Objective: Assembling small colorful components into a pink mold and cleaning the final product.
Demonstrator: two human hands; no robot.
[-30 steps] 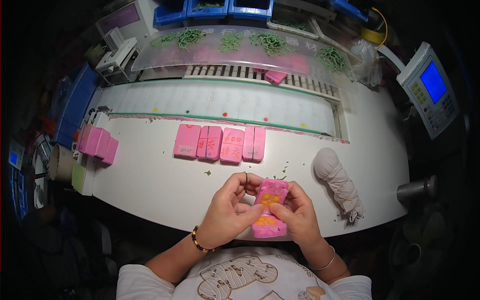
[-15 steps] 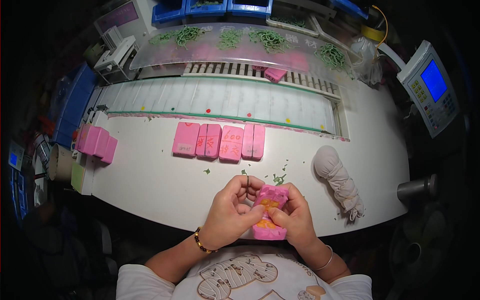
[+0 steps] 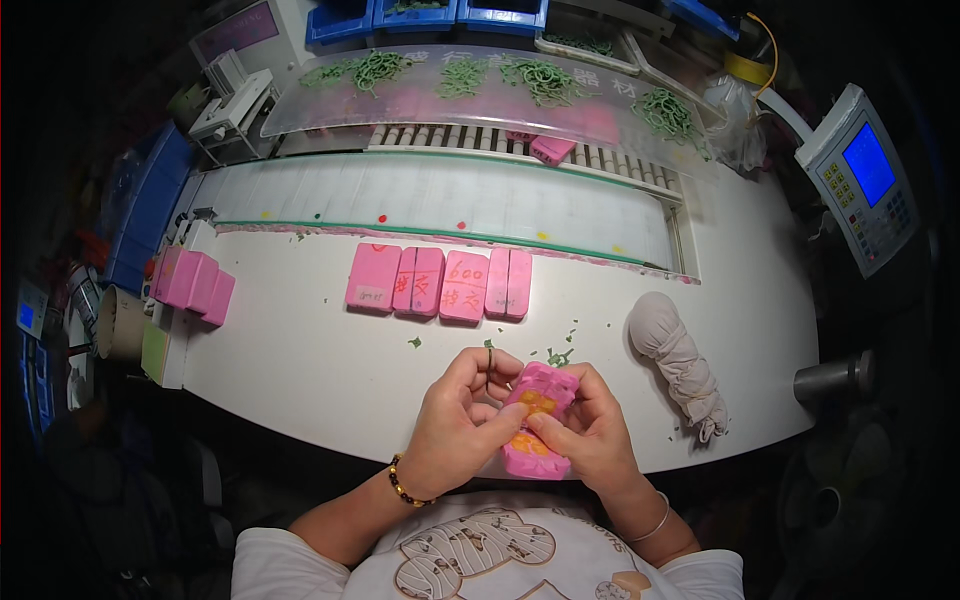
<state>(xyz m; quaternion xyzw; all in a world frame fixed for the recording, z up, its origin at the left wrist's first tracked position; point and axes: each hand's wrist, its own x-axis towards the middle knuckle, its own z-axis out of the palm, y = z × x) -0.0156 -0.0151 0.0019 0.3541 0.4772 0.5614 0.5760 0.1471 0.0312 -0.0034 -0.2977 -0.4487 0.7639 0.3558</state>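
A: Both hands on it here! The left hand [image 3: 455, 415] and the right hand [image 3: 597, 430] have the pink piece [image 3: 548, 381] between them, right at the near edge of the desk [image 3: 300, 370].

B: And how's that grip?

A: Closed in snugly on both sides, fingers curled round the edges, thumbs nearly meeting on its face. Orange patches [image 3: 529, 444] show above and below the thumbs. One piece or two halves? Can't tell from here.

B: There's a thin dark band [image 3: 490, 366] round a left finger, too!

A: Just beyond the fingertips, green scraps [image 3: 559, 357] on the desk. Farther out, a neat row of pink blocks [image 3: 465, 287], some with dark lines down them.

B: Over on the right, a twisted pale cloth bundle [image 3: 675, 360] lies well apart from the hands.

A: Behind the row runs the white conveyor [image 3: 430, 195], dotted with colour along its near side, and above that a clear shelf [image 3: 420, 110] carrying tangled green strands [image 3: 540, 82].

B: Far right, a control panel [image 3: 862, 175], its screen glowing blue!
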